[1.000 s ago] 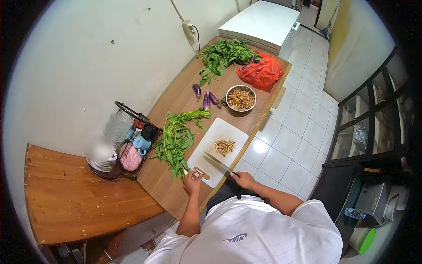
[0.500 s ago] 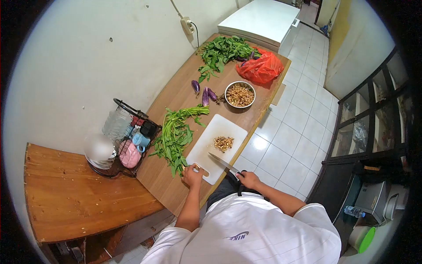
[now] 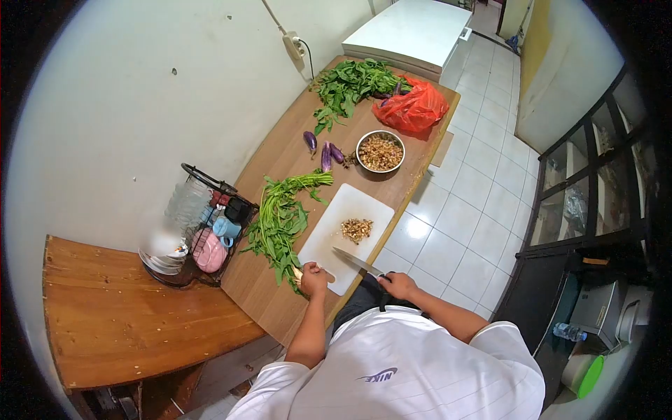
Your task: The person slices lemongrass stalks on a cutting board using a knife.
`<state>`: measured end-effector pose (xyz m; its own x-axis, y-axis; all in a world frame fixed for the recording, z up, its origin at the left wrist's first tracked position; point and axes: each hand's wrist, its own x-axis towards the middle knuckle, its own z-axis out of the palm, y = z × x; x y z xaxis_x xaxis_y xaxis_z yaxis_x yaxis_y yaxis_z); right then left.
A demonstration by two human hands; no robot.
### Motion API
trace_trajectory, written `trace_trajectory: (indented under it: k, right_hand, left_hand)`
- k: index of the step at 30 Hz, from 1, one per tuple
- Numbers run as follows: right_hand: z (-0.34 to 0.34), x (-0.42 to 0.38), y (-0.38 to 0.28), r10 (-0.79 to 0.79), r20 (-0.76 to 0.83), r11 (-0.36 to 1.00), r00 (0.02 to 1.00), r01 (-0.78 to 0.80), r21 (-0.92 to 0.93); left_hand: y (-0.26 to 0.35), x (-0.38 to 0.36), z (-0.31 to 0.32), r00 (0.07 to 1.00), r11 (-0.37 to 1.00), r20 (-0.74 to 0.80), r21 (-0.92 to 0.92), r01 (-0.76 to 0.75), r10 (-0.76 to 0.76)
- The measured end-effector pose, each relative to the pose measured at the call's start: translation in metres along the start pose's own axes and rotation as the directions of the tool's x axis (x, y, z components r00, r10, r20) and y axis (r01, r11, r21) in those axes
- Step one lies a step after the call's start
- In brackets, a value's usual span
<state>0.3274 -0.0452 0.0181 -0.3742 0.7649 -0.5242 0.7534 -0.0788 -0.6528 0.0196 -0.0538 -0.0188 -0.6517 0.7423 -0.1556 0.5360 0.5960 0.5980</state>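
A white cutting board [image 3: 329, 231] lies along the table's front edge with a small pile of chopped brown pieces [image 3: 356, 230] on it. My right hand [image 3: 398, 285] is wrapped round the handle of a knife [image 3: 358, 261], its blade over the board. At the board's handle end, my left hand [image 3: 314, 278] is closed on a small pale piece [image 3: 298, 274], too small to name. Leafy greens [image 3: 278, 224] lie left of the board, their leaves next to that hand. Beyond the board stands a metal bowl [image 3: 380, 152] full of chopped brown pieces.
Purple eggplants [image 3: 326, 155], a red plastic bag [image 3: 413, 106] and more greens [image 3: 350, 89] lie farther back on the wooden table [image 3: 273, 154]. A dish rack [image 3: 210, 245] stands at the left. Beyond the table is a white chest [image 3: 409, 31].
My left hand has turned and shifted slightly right, and the pale piece now shows on its left side. My right hand and the knife have barely moved. The view has shifted slightly.
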Motion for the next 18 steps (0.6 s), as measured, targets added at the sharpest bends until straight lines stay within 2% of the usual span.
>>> trace_trajectory:
  k: [3, 5, 6, 8, 9, 10, 12, 15, 18]
  right_hand:
    - [-0.005, 0.001, 0.002, 0.036, 0.016, 0.999, 0.999, -0.036, 0.016]
    - [-0.007, 0.001, 0.002, 0.053, 0.024, 0.998, 0.998, -0.054, 0.023]
    - [-0.007, 0.001, 0.001, 0.065, 0.001, 0.997, 0.998, -0.065, 0.053]
    - [-0.006, 0.002, 0.001, 0.074, -0.02, 0.994, 0.997, -0.072, 0.08]
    - [-0.004, 0.004, 0.001, 0.071, -0.031, 0.994, 0.997, -0.068, 0.084]
    - [-0.002, 0.005, 0.001, 0.067, -0.042, 0.994, 0.997, -0.063, 0.087]
    - [0.0, 0.01, 0.0, 0.048, -0.017, 0.997, 0.999, -0.047, 0.055]
    - [0.0, 0.014, 0.0, 0.023, 0.032, 0.999, 0.999, -0.024, 0.034]
    - [0.004, 0.016, 0.0, 0.005, 0.061, 1.0, 0.998, -0.007, 0.029]
  left_hand:
    - [0.014, -0.003, -0.005, 0.997, 0.999, -0.07, 0.041, -0.01, 0.013]
    - [-0.011, 0.014, 0.014, 0.995, 0.954, -0.041, -0.283, -0.094, 0.086]
    - [-0.008, 0.014, 0.013, 0.995, 0.955, -0.041, -0.28, -0.094, 0.086]
    - [0.016, 0.014, 0.009, 0.955, 0.917, 0.079, -0.309, -0.251, 0.287]
    - [0.039, 0.007, -0.001, 0.97, 0.967, 0.113, -0.158, -0.198, 0.217]
    - [0.039, 0.007, 0.003, 0.971, 0.968, 0.11, -0.159, -0.194, 0.213]
    - [0.04, 0.01, 0.009, 0.977, 0.989, 0.155, -0.031, -0.142, 0.145]
    - [0.034, 0.007, 0.017, 0.986, 0.997, 0.149, 0.016, -0.077, 0.074]
    - [0.025, 0.005, 0.024, 0.988, 0.992, 0.092, 0.016, -0.127, 0.125]
